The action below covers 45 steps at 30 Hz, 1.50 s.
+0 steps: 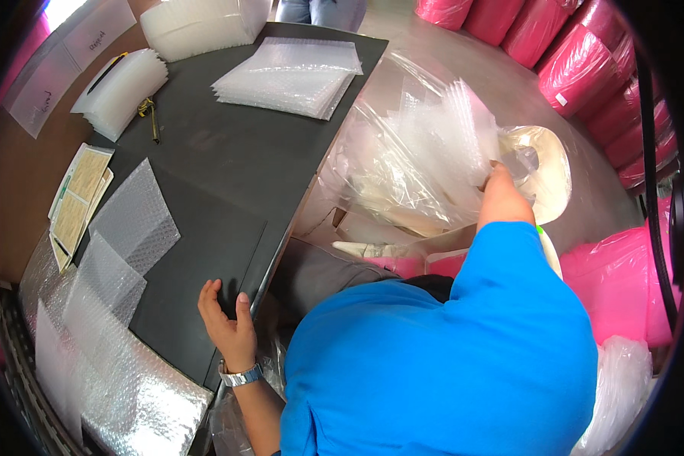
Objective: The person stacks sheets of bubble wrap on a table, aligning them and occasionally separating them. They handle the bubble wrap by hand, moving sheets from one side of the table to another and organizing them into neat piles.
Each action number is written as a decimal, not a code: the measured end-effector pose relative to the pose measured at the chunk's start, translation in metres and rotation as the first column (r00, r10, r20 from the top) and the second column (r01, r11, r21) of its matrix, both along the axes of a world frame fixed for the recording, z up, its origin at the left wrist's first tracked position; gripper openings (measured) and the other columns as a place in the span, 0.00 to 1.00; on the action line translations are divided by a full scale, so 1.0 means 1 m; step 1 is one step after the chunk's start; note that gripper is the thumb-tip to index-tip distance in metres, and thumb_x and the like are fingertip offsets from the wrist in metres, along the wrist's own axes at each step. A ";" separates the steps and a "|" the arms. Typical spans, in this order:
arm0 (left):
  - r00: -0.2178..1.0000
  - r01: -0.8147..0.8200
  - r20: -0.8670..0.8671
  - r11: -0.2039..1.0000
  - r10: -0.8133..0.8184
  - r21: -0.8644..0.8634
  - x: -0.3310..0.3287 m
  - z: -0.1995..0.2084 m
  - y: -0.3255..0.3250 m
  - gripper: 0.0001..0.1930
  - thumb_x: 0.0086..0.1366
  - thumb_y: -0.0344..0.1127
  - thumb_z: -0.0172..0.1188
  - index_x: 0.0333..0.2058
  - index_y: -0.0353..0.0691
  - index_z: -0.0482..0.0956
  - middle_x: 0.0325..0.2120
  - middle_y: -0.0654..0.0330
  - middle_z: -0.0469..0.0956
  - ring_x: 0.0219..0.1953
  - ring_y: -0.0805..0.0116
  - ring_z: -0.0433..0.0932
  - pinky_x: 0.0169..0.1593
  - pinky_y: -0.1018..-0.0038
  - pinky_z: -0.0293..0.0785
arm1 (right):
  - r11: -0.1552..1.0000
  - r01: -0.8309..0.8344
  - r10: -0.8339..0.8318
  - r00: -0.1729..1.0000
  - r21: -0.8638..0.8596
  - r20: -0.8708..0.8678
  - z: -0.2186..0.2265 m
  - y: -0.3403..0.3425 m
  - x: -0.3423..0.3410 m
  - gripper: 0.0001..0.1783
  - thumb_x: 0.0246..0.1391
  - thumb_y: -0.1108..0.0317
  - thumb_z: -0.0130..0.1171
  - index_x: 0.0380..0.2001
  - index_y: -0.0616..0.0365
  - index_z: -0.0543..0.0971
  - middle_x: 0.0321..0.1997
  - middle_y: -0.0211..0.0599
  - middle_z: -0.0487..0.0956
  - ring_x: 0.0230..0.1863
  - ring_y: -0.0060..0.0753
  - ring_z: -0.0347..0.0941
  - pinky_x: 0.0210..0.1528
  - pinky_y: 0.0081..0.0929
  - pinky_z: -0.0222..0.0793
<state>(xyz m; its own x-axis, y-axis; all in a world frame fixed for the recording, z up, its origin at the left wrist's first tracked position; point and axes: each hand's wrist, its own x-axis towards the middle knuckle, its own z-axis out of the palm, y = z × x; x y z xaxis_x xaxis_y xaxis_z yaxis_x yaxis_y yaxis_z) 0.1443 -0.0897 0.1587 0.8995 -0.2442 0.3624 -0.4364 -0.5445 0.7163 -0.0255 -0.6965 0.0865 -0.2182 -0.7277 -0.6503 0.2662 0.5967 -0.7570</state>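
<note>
My right hand reaches out over the clear plastic bag on the right of the table. It grips the edge of a fanned stack of bubble wrap sheets in the mouth of that bag; some of its fingers are hidden. At the near edge of the dark table, my left hand rests with its fingers apart and holds nothing. Loose bubble wrap pieces lie to its left, overlapping a silvery bubble sheet.
Stacked bubble wrap lies at the table's far end, near another stack and a yellow tape measure. Paper forms sit at the left. Pink wrapped rolls line the far right. A person in jeans stands beyond the table.
</note>
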 end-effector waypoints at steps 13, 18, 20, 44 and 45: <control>0.998 0.010 0.055 0.999 -0.012 0.041 -0.003 0.000 0.002 0.20 0.52 0.37 0.57 0.42 0.33 0.69 0.46 0.46 0.65 0.48 0.50 0.65 0.51 0.64 0.61 | 0.963 0.239 -0.266 0.923 -0.126 -0.279 0.053 -0.015 -0.002 0.40 0.39 0.56 0.60 0.55 0.53 0.56 0.54 0.53 0.61 0.52 0.54 0.59 0.48 0.56 0.58; 0.999 0.023 -0.024 0.999 -0.022 0.034 -0.001 0.011 0.005 0.21 0.51 0.37 0.58 0.43 0.35 0.69 0.44 0.47 0.66 0.48 0.51 0.65 0.51 0.64 0.62 | 0.870 -0.081 -0.379 0.519 -0.486 -0.766 0.097 0.039 0.057 0.38 0.38 0.56 0.61 0.53 0.54 0.59 0.51 0.52 0.64 0.49 0.53 0.62 0.48 0.49 0.60; 0.988 0.117 -0.105 0.992 -0.112 0.047 0.005 0.024 0.008 0.21 0.52 0.38 0.58 0.43 0.35 0.69 0.44 0.48 0.66 0.47 0.51 0.66 0.50 0.65 0.62 | 0.640 -0.406 -0.476 0.457 -0.653 -0.751 0.103 0.033 0.083 0.34 0.39 0.56 0.59 0.51 0.55 0.62 0.49 0.49 0.66 0.48 0.48 0.63 0.48 0.41 0.60; 0.618 0.530 0.779 0.679 0.100 -0.508 -0.058 0.191 0.062 0.11 0.57 0.34 0.52 0.39 0.49 0.64 0.36 0.72 0.64 0.39 0.72 0.66 0.40 0.62 0.60 | -0.690 -0.723 -0.082 0.123 -0.033 -0.989 0.072 0.378 0.318 0.27 0.49 0.49 0.48 0.51 0.48 0.67 0.61 0.44 0.54 0.64 0.45 0.45 0.58 0.56 0.40; 0.591 0.492 0.795 0.718 0.140 -0.492 -0.056 0.185 0.065 0.10 0.56 0.34 0.53 0.36 0.48 0.63 0.34 0.73 0.63 0.37 0.74 0.66 0.39 0.63 0.59 | -0.697 -0.715 -0.077 0.149 -0.053 -0.986 0.072 0.381 0.318 0.27 0.48 0.49 0.48 0.50 0.48 0.67 0.61 0.45 0.54 0.64 0.45 0.45 0.59 0.56 0.40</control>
